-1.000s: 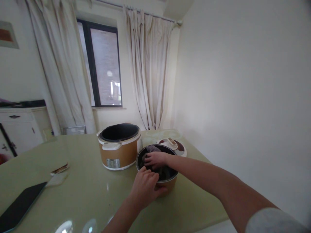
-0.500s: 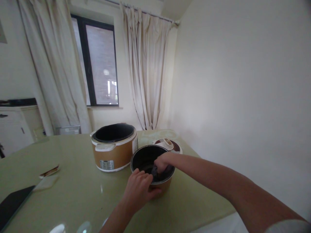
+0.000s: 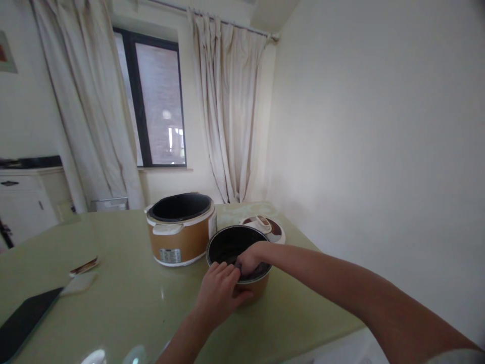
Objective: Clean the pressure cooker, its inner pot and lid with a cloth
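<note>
A round inner pot [image 3: 257, 290], dark inside and golden brown outside, stands on the table close to its right side. My left hand [image 3: 217, 293] grips its near rim, fingers over the edge and thumb against the outer wall. Reaching in from the right, my right hand [image 3: 250, 259] is closed inside the pot, near the left fingertips. It presses a dark, crumpled cloth [image 3: 239, 266] to the inner wall; most of the cloth is hidden by the fingers. Just behind and left is a rice cooker body [image 3: 185, 245], uncovered, with white handles and a label.
Behind the pot lies a white and brown lid [image 3: 276, 231]. On the left of the pale green table [image 3: 129, 293] are a dark flat board [image 3: 28, 318] and a small brown and white object [image 3: 84, 266]. A wall borders the right side.
My right hand has shifted slightly toward the near rim, bringing the cloth beside my left fingers. The left hand keeps its grip. The view has turned a little left.
</note>
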{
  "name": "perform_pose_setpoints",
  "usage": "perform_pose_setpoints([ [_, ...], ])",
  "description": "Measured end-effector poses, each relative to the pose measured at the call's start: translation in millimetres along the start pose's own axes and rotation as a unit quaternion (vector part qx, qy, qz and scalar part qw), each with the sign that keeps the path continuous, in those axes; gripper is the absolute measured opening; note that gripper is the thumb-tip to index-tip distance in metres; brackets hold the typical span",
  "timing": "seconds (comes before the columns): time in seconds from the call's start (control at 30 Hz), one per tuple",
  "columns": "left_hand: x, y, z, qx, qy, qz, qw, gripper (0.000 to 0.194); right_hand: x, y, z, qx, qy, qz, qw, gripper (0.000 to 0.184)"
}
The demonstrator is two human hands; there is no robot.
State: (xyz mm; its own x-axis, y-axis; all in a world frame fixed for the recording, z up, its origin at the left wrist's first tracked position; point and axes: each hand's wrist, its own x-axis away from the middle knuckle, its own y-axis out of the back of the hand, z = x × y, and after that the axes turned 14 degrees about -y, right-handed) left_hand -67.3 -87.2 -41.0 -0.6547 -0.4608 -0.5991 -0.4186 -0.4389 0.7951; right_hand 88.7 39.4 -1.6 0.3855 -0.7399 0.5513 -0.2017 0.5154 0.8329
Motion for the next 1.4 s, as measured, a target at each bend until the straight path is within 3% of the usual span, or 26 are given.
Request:
perform_pose_setpoints([
  [0.2, 0, -4.0, 2, 0.017, 0.013, -0.003, 1.0, 0.037, 11, -11, -7, 0.178, -0.052, -0.133, 0.974, 0.015],
  [0.3, -2, -3.7, 2, 0.036, 0.025, 0.014, 0.999, 0.037, 12, -5, -12, 0.226, 0.001, -0.196, 0.954, 0.019],
  [0.37, -3, -2.8, 2, 0.041, 0.032, 0.027, 0.998, 0.038, 9, 6, -15, 0.256, 0.084, -0.22, 0.938, 0.02],
  [0.43, -4, -1.5, 1, 0.041, 0.036, 0.036, 0.998, 0.038, 5, 18, -16, 0.324, 0.199, -0.243, 0.892, 0.02],
  [0.5, -6, -0.5, 1, 0.038, 0.038, 0.043, 0.998, 0.039, -2, 27, -14, 0.405, 0.309, -0.267, 0.818, 0.023],
  [0.53, -6, -0.1, 1, 0.037, 0.038, 0.046, 0.998, 0.04, -5, 30, -14, 0.432, 0.344, -0.276, 0.787, 0.024],
  [0.57, -6, -0.1, 1, 0.035, 0.038, 0.049, 0.997, 0.04, -7, 31, -14, 0.44, 0.357, -0.282, 0.774, 0.024],
  [0.6, -6, -0.3, 1, 0.034, 0.038, 0.052, 0.997, 0.04, -9, 31, -14, 0.432, 0.35, -0.285, 0.781, 0.023],
  [0.73, -5, -4.3, 0, 0.021, 0.046, 0.05, 0.997, 0.037, -2, 17, -24, 0.345, 0.211, -0.287, 0.869, 0.022],
  [0.83, -5, -6.9, -3, 0.014, 0.055, 0.041, 0.998, 0.034, 12, 5, -26, 0.316, 0.104, -0.27, 0.904, 0.025],
  [0.93, -6, -5.3, -3, 0.015, 0.054, 0.041, 0.998, 0.034, 23, 4, -15, 0.272, -0.021, -0.179, 0.945, 0.032],
  [1.03, -7, -0.3, -2, 0.012, 0.054, 0.051, 0.997, 0.037, 32, 14, -2, 0.146, -0.064, -0.039, 0.986, 0.037],
  [1.1, -7, 2.8, -1, 0.014, 0.054, 0.057, 0.997, 0.038, 39, 24, 0, 0.02, -0.064, 0.029, 0.997, 0.039],
  [1.17, -7, 4.5, 0, 0.015, 0.052, 0.058, 0.997, 0.039, 46, 31, -3, -0.063, -0.062, 0.039, 0.995, 0.039],
  [1.4, -7, 3.1, 2, 0.004, 0.04, 0.053, 0.998, 0.04, 67, 41, -15, -0.138, -0.062, 0.031, 0.988, 0.039],
])
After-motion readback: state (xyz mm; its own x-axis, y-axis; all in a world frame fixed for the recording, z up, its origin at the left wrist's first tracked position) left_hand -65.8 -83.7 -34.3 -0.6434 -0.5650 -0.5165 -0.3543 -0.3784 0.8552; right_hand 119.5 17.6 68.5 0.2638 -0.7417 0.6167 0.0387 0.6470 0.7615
